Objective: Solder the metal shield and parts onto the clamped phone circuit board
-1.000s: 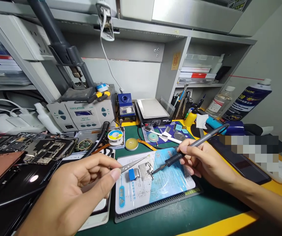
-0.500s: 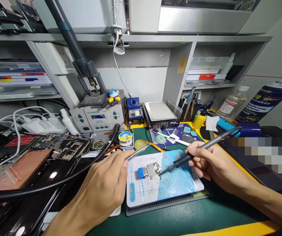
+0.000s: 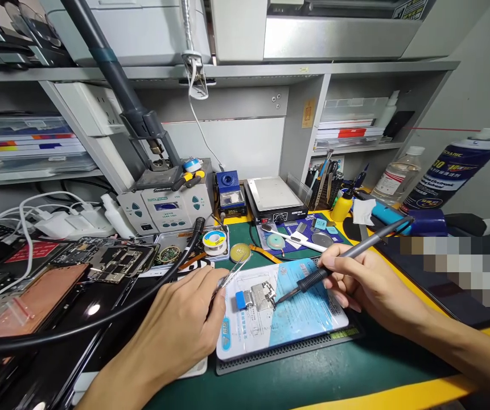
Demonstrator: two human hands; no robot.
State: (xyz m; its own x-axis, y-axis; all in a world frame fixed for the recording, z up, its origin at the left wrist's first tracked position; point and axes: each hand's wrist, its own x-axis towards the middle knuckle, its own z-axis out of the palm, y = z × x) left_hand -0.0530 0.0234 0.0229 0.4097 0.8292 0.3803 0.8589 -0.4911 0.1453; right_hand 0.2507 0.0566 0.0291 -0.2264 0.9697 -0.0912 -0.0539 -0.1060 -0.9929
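Observation:
My left hand [image 3: 180,330] is closed on a pair of metal tweezers [image 3: 233,274] that point up and right, above the left end of a small circuit board. That board [image 3: 258,296], with metal shields and a blue block at its left end, lies on a white and blue mat [image 3: 296,319]. My right hand [image 3: 364,282] grips a grey soldering iron [image 3: 347,253] like a pen, its dark tip resting at the board's right edge.
A soldering station [image 3: 165,206], a solder spool [image 3: 215,239], a small blue unit [image 3: 230,195] and a hot plate [image 3: 274,199] stand at the back. Opened phones [image 3: 99,259] and a black hose [image 3: 99,319] lie at left. Spray can [image 3: 449,171] and bottle [image 3: 398,176] at right.
My left hand has moved toward the board and the tweezers now tilt more upright. The soldering iron stays at the board's right edge. The camera view has shifted slightly.

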